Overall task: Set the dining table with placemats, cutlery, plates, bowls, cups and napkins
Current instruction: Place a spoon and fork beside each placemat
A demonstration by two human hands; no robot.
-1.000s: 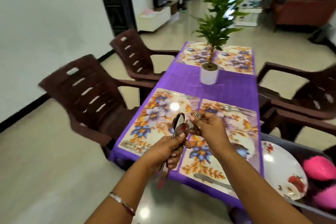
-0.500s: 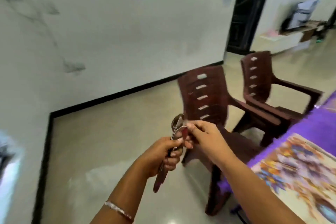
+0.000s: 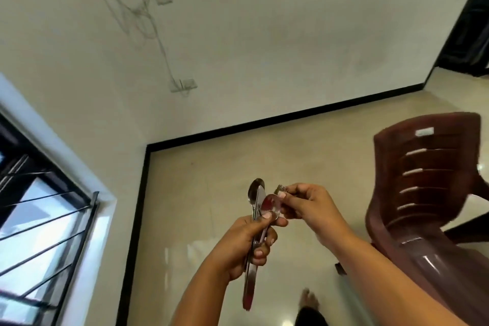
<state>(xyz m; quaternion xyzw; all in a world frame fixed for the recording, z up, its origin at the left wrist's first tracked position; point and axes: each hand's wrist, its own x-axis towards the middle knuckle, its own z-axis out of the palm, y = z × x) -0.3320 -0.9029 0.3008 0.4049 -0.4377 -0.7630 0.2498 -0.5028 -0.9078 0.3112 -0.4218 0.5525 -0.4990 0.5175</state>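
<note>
My left hand (image 3: pixel 246 242) grips a bunch of steel cutlery (image 3: pixel 256 200), spoons and a knife, with the bowls pointing up and the handles hanging below my fist. My right hand (image 3: pixel 308 206) pinches a fork (image 3: pixel 281 188) at the top of the bunch; only its tines show above my fingers. Both hands are held in front of me, above the floor. The dining table is out of view.
A dark brown plastic chair (image 3: pixel 423 193) stands close at the right. A white wall with a black skirting runs behind, a barred window (image 3: pixel 39 219) is at the left. Glossy cream floor lies below; my foot (image 3: pixel 308 299) shows at the bottom.
My view has swung left, away from the table, to the wall corner and window. My hands have kept their hold on the cutlery, and the fork tines now show above my right fingers.
</note>
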